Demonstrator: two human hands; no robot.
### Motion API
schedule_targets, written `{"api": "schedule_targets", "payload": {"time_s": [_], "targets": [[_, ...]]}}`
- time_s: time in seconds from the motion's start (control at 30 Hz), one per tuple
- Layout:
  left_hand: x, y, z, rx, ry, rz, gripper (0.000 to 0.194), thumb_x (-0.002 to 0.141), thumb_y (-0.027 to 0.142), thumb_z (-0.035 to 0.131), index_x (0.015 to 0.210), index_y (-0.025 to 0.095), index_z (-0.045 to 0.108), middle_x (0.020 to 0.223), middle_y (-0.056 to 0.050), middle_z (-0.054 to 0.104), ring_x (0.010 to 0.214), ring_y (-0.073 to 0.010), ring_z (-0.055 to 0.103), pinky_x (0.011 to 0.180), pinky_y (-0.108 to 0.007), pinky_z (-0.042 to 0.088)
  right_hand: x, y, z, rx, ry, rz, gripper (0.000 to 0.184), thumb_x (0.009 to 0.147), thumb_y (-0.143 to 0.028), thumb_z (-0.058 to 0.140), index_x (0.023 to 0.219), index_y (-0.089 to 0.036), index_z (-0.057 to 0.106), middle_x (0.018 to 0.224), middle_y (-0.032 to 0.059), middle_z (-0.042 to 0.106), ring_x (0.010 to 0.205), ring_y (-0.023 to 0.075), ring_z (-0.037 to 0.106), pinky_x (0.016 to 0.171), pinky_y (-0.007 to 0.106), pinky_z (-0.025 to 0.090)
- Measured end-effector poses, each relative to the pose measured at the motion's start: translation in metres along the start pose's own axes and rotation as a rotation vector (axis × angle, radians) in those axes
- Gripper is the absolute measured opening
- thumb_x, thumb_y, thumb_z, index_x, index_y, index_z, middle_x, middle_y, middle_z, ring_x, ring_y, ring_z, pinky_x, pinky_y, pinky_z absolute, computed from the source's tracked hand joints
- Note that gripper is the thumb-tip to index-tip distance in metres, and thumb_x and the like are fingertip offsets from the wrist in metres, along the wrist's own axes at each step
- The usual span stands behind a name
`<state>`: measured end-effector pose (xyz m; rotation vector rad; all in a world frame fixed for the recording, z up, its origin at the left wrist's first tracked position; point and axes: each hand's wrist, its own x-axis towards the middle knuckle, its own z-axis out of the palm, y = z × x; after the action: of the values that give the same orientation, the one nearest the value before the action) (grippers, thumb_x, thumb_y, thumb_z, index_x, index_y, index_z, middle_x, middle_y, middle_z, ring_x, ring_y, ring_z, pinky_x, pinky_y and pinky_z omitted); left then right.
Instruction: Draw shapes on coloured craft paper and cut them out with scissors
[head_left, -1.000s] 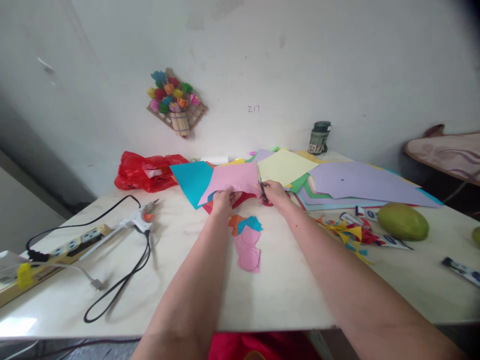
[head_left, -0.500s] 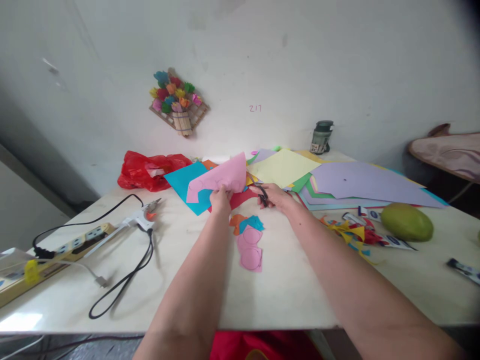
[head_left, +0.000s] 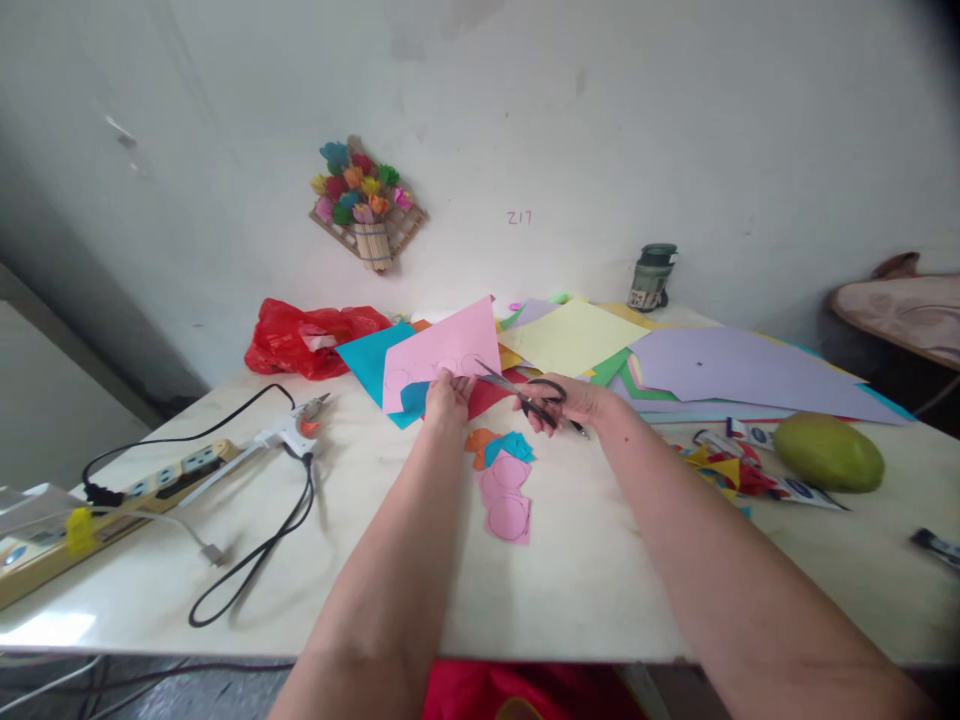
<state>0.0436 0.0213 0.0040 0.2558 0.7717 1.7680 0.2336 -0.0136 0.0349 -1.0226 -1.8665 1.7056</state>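
Pinched at its lower edge, a pink paper sheet (head_left: 442, 340) with drawn circles is held up by my left hand (head_left: 450, 392). My right hand (head_left: 559, 402) is closed round the black handles of a pair of scissors (head_left: 504, 381). The blades point left, and their tips lie at the sheet's lower right part, near a drawn circle. Below my hands lie pink paper pieces (head_left: 508, 518) with circles on them, beside blue paper cutouts (head_left: 510, 448) and orange cutouts (head_left: 478, 445). A blue sheet (head_left: 367, 365) rests behind the pink one.
Coloured paper sheets (head_left: 735, 370) spread across the back right. A green mango (head_left: 828, 452) and glue tubes (head_left: 802, 490) lie at the right. To the left are a glue gun (head_left: 289, 432), its black cord and a power strip (head_left: 187, 465). A red plastic bag (head_left: 289, 340) sits behind.
My right hand has shifted right and turned, so the scissors now show at full length with blades at the paper. The pink sheet is tilted more toward me. The whole view has moved slightly.
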Motion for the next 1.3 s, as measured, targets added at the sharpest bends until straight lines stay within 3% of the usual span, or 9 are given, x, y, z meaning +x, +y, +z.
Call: {"api": "schedule_targets", "payload": {"time_s": [0.1, 0.2, 0.43, 0.67, 0.97, 1.17, 1.3], "targets": [[0.001, -0.001, 0.002, 0.028, -0.004, 0.006, 0.012, 0.091, 0.019, 0.039, 0.083, 0.016, 0.048, 0.074, -0.003, 0.058, 0.065, -0.011, 0.061, 0.071, -0.029, 0.054, -0.004, -0.002, -0.002, -0.065, -0.118, 0.055, 0.049, 0.075, -0.058, 0.053, 0.089, -0.012, 0.057, 0.054, 0.0044, 0.063, 0.037, 0.0106, 0.054, 0.029, 0.016, 0.032], [-0.002, -0.001, 0.003, 0.024, 0.019, -0.007, 0.013, 0.091, 0.019, 0.038, 0.088, 0.016, 0.05, 0.082, -0.006, 0.06, 0.073, -0.0124, 0.062, 0.074, -0.027, 0.053, -0.002, 0.0, -0.002, -0.082, -0.148, 0.07, 0.049, 0.076, -0.059, 0.051, 0.09, -0.012, 0.056, 0.056, 0.0054, 0.064, 0.038, 0.0108, 0.054, 0.03, 0.017, 0.035], [-0.007, 0.002, 0.006, -0.012, 0.068, -0.059, 0.018, 0.092, 0.021, 0.036, 0.085, 0.016, 0.052, 0.087, -0.007, 0.06, 0.09, -0.013, 0.061, 0.082, -0.025, 0.049, 0.01, 0.0, 0.017, -0.014, 0.058, 0.038, 0.045, 0.077, -0.057, 0.052, 0.091, -0.014, 0.054, 0.062, 0.0074, 0.066, 0.044, 0.0131, 0.06, 0.031, 0.016, 0.036], [-0.007, 0.002, 0.008, -0.048, 0.103, -0.104, 0.021, 0.094, 0.02, 0.033, 0.079, 0.018, 0.048, 0.079, -0.001, 0.059, 0.075, -0.0088, 0.061, 0.081, -0.025, 0.049, 0.013, -0.003, 0.026, 0.005, 0.111, 0.064, 0.051, 0.074, -0.062, 0.051, 0.087, -0.013, 0.055, 0.06, 0.008, 0.066, 0.044, 0.0135, 0.059, 0.031, 0.018, 0.036], [-0.006, 0.005, 0.005, -0.098, 0.058, -0.106, 0.024, 0.094, 0.019, 0.03, 0.08, 0.019, 0.049, 0.078, -0.003, 0.061, 0.073, -0.0113, 0.063, 0.075, -0.026, 0.052, 0.007, -0.002, 0.008, 0.032, 0.018, 0.072, 0.048, 0.077, -0.061, 0.049, 0.088, -0.014, 0.055, 0.063, 0.0093, 0.067, 0.047, 0.0143, 0.061, 0.032, 0.017, 0.038], [-0.011, 0.0, 0.011, -0.097, 0.063, -0.139, 0.023, 0.094, 0.022, 0.031, 0.08, 0.018, 0.048, 0.08, -0.005, 0.061, 0.076, -0.0111, 0.064, 0.072, -0.022, 0.052, 0.01, -0.001, 0.014, 0.095, 0.069, 0.031, 0.049, 0.078, -0.06, 0.049, 0.089, -0.013, 0.054, 0.065, 0.0105, 0.067, 0.047, 0.0147, 0.061, 0.033, 0.018, 0.039], [-0.013, -0.004, 0.011, -0.103, 0.009, -0.129, 0.022, 0.093, 0.019, 0.033, 0.078, 0.018, 0.048, 0.079, -0.005, 0.061, 0.077, -0.0115, 0.064, 0.071, -0.021, 0.053, 0.021, 0.001, 0.026, 0.165, 0.207, 0.011, 0.052, 0.076, -0.062, 0.05, 0.089, -0.012, 0.054, 0.063, 0.0104, 0.066, 0.045, 0.0147, 0.06, 0.032, 0.019, 0.038]]}}
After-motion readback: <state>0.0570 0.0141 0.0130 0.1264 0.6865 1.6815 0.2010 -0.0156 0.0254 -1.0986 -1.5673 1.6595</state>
